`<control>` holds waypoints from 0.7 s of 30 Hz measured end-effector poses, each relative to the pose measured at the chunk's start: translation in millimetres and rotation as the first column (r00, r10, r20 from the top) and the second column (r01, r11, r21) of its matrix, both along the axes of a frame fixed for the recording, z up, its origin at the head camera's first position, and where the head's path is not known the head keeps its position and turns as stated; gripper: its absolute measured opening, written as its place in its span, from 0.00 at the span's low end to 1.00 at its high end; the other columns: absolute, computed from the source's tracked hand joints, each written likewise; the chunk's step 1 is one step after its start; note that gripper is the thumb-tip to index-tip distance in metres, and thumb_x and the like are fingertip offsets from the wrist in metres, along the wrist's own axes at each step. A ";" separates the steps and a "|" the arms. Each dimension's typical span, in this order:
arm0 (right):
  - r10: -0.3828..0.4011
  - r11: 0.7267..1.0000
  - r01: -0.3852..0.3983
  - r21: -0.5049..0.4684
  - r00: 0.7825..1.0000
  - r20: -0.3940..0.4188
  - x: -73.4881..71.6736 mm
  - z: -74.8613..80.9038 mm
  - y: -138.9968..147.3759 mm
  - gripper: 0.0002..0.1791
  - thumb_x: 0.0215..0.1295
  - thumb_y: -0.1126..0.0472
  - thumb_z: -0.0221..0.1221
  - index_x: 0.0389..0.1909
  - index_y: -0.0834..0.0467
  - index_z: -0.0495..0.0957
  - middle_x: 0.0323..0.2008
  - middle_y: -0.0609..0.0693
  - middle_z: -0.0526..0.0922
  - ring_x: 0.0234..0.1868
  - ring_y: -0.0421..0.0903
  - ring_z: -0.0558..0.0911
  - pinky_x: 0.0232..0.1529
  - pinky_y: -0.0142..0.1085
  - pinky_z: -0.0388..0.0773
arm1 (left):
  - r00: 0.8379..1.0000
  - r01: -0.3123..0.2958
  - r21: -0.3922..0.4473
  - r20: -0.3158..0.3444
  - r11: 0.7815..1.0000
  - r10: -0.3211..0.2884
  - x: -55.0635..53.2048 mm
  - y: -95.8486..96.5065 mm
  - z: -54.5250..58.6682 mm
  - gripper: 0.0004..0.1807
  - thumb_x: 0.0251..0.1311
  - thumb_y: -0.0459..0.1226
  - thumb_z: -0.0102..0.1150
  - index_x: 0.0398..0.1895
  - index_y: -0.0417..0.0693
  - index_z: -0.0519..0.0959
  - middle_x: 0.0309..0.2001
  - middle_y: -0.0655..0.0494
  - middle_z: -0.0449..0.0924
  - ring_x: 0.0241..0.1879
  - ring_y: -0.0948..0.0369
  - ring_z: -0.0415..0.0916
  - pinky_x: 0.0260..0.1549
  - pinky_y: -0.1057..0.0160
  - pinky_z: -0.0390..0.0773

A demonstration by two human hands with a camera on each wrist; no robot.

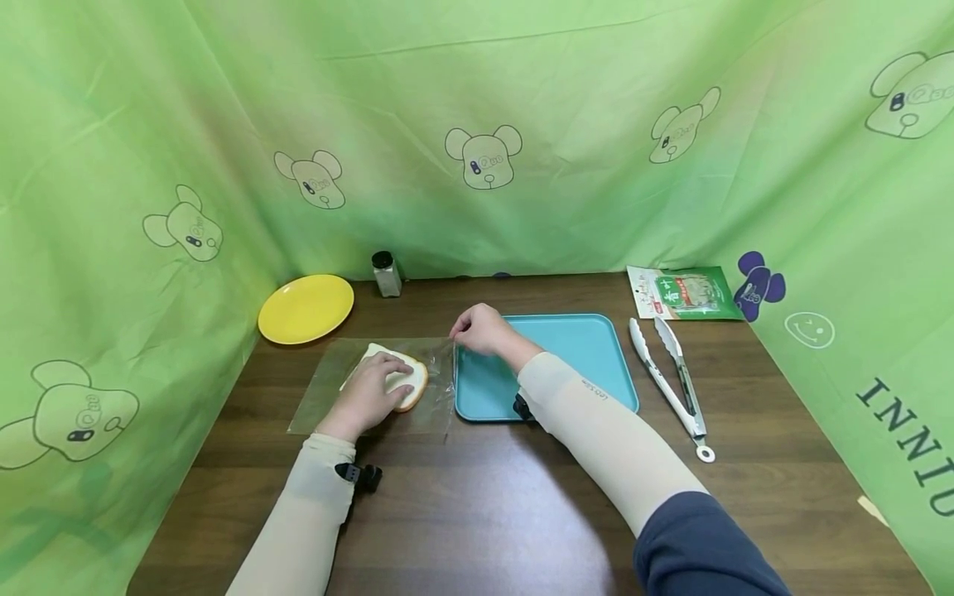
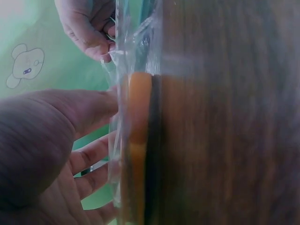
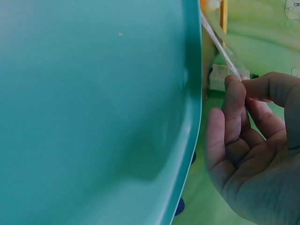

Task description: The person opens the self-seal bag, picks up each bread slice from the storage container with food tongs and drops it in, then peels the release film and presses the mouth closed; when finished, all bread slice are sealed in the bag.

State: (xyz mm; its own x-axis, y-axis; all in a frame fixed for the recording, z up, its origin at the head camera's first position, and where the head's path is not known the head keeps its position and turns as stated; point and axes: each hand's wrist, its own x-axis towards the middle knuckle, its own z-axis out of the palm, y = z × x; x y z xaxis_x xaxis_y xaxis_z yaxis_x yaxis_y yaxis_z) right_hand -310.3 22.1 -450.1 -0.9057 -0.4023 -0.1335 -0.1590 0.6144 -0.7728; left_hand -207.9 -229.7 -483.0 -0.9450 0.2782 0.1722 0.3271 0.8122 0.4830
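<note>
Spread left hand (image 1: 367,396) rests on the bread (image 1: 418,378) — best lightly — while the right hand (image 1: 483,329), beside it, pinches the edge of the bag (image 1: 320,392).

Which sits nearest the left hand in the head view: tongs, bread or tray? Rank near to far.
1. Bread: directly under the left hand.
2. Tray: right of the bread.
3. Tongs: farther right, past the tray's right edge.
</note>
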 end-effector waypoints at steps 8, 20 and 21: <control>0.012 1.000 -0.012 -0.021 1.000 -0.014 0.2 0.4 -1.6 0.08 0.73 0.64 0.63 0.37 0.55 0.90 0.34 0.48 0.87 0.32 0.44 0.83 0.32 0.36 0.79 | 0.997 0.022 -0.026 0.073 0.999 -0.020 -6.7 -1.2 17.4 0.18 0.67 0.42 0.71 0.56 0.45 0.86 0.57 0.46 0.81 0.62 0.43 0.74 0.64 0.40 0.71; 0.024 0.999 -0.025 -0.035 0.999 -0.022 -1.2 0.0 -2.3 0.08 0.71 0.66 0.63 0.36 0.54 0.90 0.33 0.48 0.87 0.32 0.44 0.82 0.31 0.36 0.79 | 0.995 0.004 0.019 0.099 1.000 -0.006 -33.3 9.3 46.7 0.22 0.71 0.43 0.67 0.64 0.46 0.82 0.62 0.47 0.78 0.65 0.43 0.72 0.64 0.39 0.71; 0.026 0.999 -0.027 -0.037 0.999 -0.021 -1.2 -0.1 -2.3 0.08 0.71 0.66 0.63 0.36 0.54 0.90 0.33 0.48 0.87 0.32 0.44 0.82 0.32 0.36 0.79 | 0.995 0.000 0.027 0.104 1.000 -0.003 -35.2 11.2 46.6 0.22 0.71 0.43 0.67 0.65 0.47 0.81 0.63 0.47 0.78 0.65 0.43 0.72 0.64 0.39 0.71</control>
